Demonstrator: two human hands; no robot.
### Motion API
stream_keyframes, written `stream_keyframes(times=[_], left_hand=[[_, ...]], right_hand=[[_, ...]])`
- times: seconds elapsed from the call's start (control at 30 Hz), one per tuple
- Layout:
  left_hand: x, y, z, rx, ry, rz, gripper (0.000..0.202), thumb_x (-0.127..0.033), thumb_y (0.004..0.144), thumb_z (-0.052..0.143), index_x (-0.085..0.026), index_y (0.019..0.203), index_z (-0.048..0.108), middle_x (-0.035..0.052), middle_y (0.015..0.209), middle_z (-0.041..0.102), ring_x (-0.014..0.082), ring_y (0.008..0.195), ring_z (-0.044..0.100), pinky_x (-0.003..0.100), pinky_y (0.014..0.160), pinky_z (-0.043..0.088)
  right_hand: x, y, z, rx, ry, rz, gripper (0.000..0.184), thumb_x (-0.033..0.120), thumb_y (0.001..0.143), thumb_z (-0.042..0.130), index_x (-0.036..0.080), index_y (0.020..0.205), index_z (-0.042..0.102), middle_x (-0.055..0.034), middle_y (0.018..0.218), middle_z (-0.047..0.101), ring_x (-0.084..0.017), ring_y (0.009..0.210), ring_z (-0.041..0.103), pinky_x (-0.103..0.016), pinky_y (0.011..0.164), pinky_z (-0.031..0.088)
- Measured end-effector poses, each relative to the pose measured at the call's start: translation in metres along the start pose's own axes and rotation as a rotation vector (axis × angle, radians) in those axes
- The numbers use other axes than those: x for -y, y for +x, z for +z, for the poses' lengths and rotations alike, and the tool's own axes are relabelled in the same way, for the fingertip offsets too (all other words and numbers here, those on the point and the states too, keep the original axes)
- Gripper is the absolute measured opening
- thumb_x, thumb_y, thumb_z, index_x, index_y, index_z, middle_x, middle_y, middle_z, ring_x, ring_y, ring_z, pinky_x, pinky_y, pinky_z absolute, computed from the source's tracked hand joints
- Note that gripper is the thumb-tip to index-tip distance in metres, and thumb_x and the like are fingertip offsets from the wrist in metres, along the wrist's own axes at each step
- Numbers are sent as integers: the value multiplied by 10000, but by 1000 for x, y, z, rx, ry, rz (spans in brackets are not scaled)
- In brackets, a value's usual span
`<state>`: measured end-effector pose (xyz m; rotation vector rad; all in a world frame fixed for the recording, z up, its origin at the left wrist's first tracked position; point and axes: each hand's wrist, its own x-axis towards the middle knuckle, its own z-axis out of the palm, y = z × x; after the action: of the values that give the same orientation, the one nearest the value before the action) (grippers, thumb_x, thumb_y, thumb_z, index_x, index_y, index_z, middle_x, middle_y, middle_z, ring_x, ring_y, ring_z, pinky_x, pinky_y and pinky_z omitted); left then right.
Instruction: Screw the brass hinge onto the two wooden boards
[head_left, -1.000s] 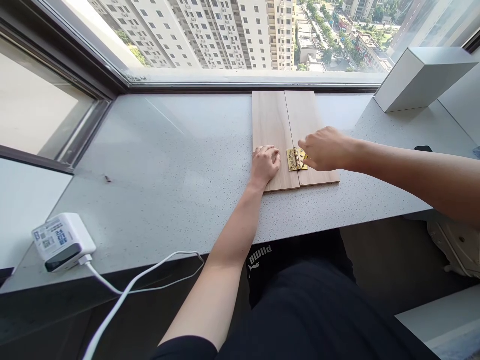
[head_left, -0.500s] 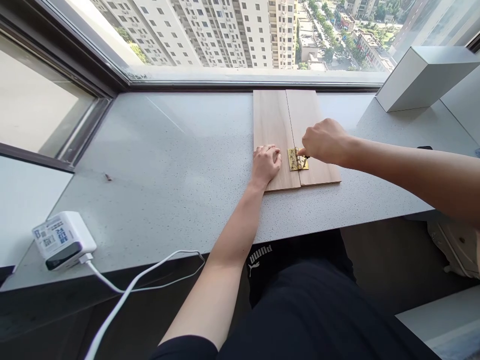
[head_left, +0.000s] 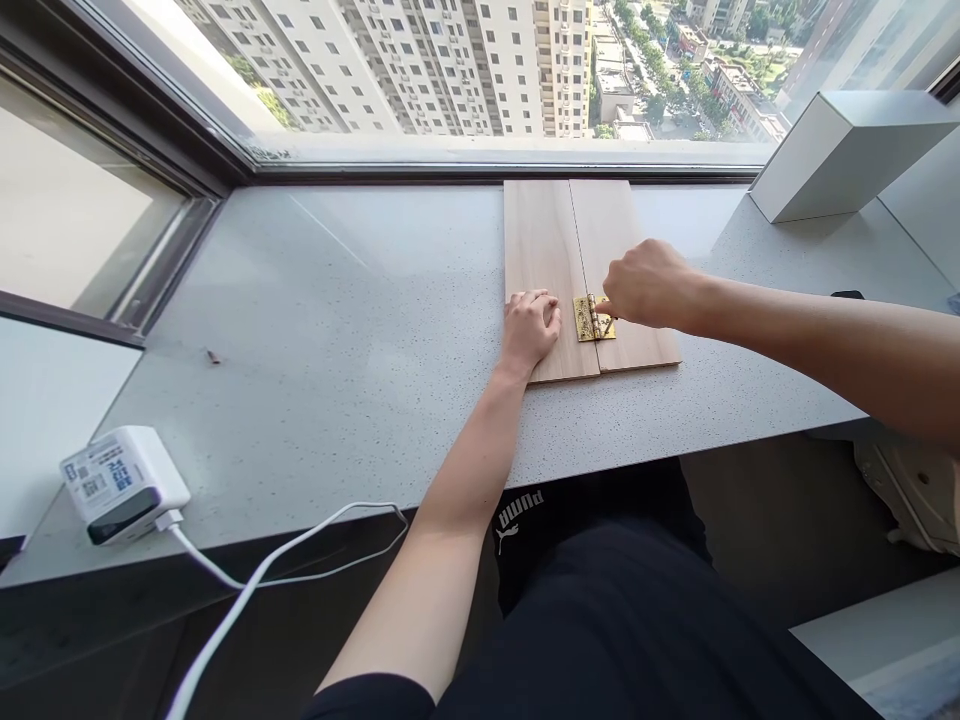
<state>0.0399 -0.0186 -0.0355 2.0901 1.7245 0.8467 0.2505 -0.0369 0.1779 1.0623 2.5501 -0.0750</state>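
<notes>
Two pale wooden boards, a left board (head_left: pixel 541 235) and a right board (head_left: pixel 609 225), lie flat side by side with a narrow seam between them. A gold-coloured hinge (head_left: pixel 585 322) straddles the seam near their front ends. My left hand (head_left: pixel 531 325) rests on the left board, fingers slightly bent and thumb apart, left of the hinge. Over the right board, my right hand (head_left: pixel 649 285) is closed, its fingertips at the hinge's right leaf. A small, thin dark piece shows beneath those fingers; its kind is mostly hidden.
The boards lie on a speckled grey counter (head_left: pixel 360 340) and reach back to the window frame (head_left: pixel 420 175). A white box (head_left: pixel 832 165) stands at the back right. At the front left sits a white charger (head_left: pixel 127 485) with a white cable (head_left: pixel 259 580) hanging past the counter's edge.
Hardly anything differs. My right hand has turned very slightly at the hinge, while the left hand and both boards keep their places; the view has shifted a little.
</notes>
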Motion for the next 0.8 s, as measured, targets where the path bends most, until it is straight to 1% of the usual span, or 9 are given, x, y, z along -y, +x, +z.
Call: stream_keyframes(times=[0.1,0.17,0.27,0.33,0.4,0.5,0.63,0.73,0.8], left_hand=[[-1,0,0,9,3,1,298,-273,1152,647,-174,1340,856,176,1576,807,392,1560,656,611,1444,429],[-1,0,0,11,2,1,300,-271,1153,646,-175,1346,854,178,1581,803,391,1571,652,611,1448,425],[-1,0,0,12,-3,-1,304,-273,1153,645,-178,1352,854,181,1586,798,394,1576,647,616,1449,421],[-1,1,1,16,-7,-3,303,-274,1152,643,-184,1349,853,182,1587,796,395,1572,648,623,1449,419],[0,1,1,19,-11,-5,302,-277,1150,640,-192,1346,854,177,1588,795,396,1568,648,632,1447,420],[1,1,1,18,-19,-4,304,-284,1147,638,-200,1339,857,167,1586,799,397,1562,646,645,1443,421],[1,1,1,6,-19,-1,302,-285,1138,644,-201,1330,862,163,1580,804,398,1558,647,635,1444,424],[0,1,1,-1,-22,0,300,-284,1139,637,-213,1321,865,157,1576,808,402,1551,653,640,1442,422],[-1,1,0,4,-27,2,300,-281,1141,629,-224,1319,864,148,1569,813,405,1548,655,653,1436,424]], right_hand=[[4,-8,-4,28,-28,3,385,467,1205,641,196,1466,725,-134,1031,790,-309,974,757,-419,838,529],[7,-15,-8,64,-59,25,361,370,1212,629,177,1508,703,-131,1033,795,-288,929,753,-396,802,518],[11,-21,-15,126,-182,77,369,170,1204,565,99,1552,665,-138,1033,804,-267,869,740,-377,745,494],[14,-21,-19,145,-271,92,373,102,1197,524,48,1538,664,-153,1028,813,-276,864,739,-387,733,495],[18,-18,-22,150,-306,101,341,107,1208,511,31,1482,700,-168,1034,822,-290,881,748,-400,739,512],[27,-11,-24,170,-305,133,282,143,1221,538,68,1313,794,-172,1065,828,-293,918,767,-400,754,537],[39,-3,-24,176,-296,210,274,213,1221,609,133,1095,839,-145,943,788,-293,871,767,-390,719,525],[40,-3,-22,138,-256,218,336,332,1244,604,134,1113,842,-152,903,770,-310,845,767,-413,720,523],[38,-7,-22,139,-220,218,303,348,1223,645,114,1284,826,-173,973,804,-326,863,772,-434,747,544]])
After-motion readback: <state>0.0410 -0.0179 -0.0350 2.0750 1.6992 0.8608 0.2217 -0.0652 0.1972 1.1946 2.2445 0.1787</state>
